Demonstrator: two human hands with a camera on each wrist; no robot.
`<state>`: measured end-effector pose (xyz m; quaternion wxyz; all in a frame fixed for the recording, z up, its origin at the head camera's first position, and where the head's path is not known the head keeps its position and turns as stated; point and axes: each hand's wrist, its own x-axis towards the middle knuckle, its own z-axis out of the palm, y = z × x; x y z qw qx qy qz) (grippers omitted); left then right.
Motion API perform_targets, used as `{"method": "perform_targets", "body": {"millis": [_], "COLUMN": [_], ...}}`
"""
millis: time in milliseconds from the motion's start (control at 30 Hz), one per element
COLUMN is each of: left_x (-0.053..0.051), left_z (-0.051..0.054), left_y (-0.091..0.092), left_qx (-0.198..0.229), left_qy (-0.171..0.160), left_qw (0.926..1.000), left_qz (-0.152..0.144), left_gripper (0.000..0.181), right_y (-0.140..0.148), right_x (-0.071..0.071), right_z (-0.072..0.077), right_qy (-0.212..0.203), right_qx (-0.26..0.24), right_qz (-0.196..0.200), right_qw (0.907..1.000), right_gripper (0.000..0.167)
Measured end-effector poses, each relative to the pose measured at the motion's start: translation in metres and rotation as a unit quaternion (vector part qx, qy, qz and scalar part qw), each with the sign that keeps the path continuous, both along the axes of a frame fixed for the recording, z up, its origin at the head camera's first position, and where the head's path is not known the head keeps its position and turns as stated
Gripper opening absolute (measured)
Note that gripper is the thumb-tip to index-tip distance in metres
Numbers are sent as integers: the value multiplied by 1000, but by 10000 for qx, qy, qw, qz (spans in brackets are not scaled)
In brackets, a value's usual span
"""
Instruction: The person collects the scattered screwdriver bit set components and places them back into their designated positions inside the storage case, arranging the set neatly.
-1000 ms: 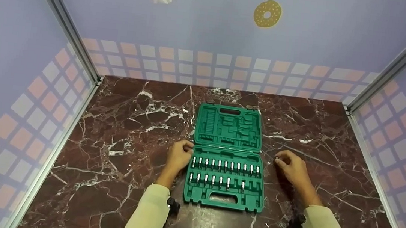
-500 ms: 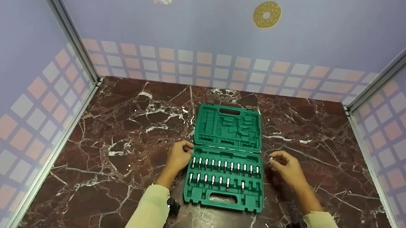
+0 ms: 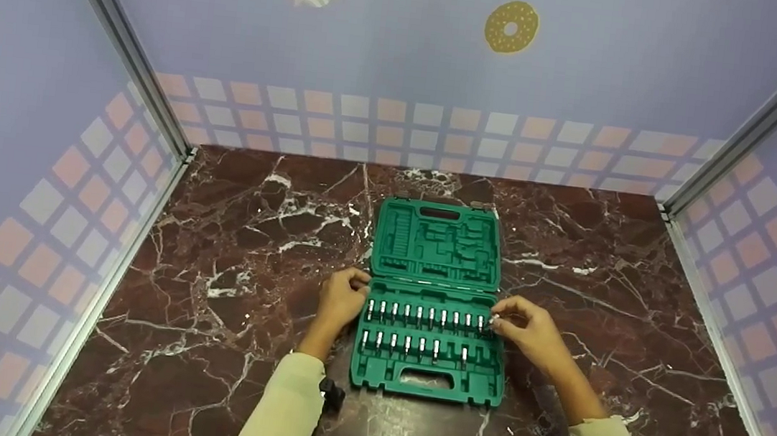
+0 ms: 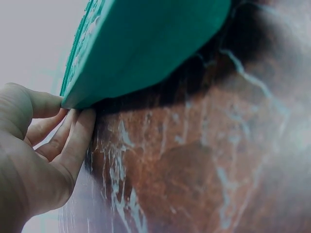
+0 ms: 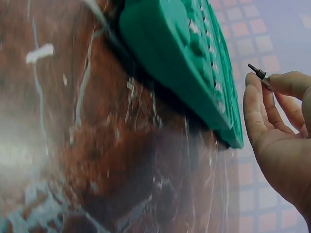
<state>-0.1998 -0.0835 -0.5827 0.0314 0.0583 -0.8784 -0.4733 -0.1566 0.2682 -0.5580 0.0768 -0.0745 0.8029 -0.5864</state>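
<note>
A green tool case (image 3: 376, 374) lies unfolded on the table, hinge across its middle. Two rows of silver bit sockets (image 3: 419, 315) stand in its near half; the lower row has vacant slots towards the right. My left hand (image 3: 342, 298) holds the case's left edge near the hinge, thumb and fingertips against the rim in the left wrist view. Between thumb and fingers, my right hand (image 3: 534, 334) pinches a small bit socket (image 5: 258, 72) with a dark tip, over the right end of the upper row. My fingers partly hide that end.
The case's far half, a moulded lid (image 3: 407, 209), lies flat with vacant recesses. Dark red marble tabletop (image 3: 238, 346) surrounds the case. Patterned panels (image 3: 406, 54) close off the back and both sides.
My right hand has moved left with the bit socket, from beside the case to over the right end of its upper row. My left hand stays in place.
</note>
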Motion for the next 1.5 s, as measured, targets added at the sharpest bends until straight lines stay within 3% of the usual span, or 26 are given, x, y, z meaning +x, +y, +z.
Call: {"method": "perform_targets", "body": {"millis": [267,500,833,1300,1500], "left_x": [1,0,-1,1,1], "left_z": [0,-1,0,1,1], "left_y": [0,0,1,2,2], "left_qx": [43,59,44,112,91], "left_qy": [55,71,51,-55,-51], "left_qw": [10000,10000,10000,9999,9999], "left_qz": [12,15,31,25,18], "left_gripper": [11,11,11,11,11], "right_y": [-18,-31,-45,-55,-58], "right_x": [7,13,16,14,15], "right_z": [-1,1,1,-10,-9], "right_qy": [422,903,1252,1906,1692], "right_qx": [536,1481,1902,2387,2535], "right_qz": [446,809,1257,1330,1203], "right_qw": [9967,9815,9656,9429,9448], "right_gripper": [15,11,9,8,12]}}
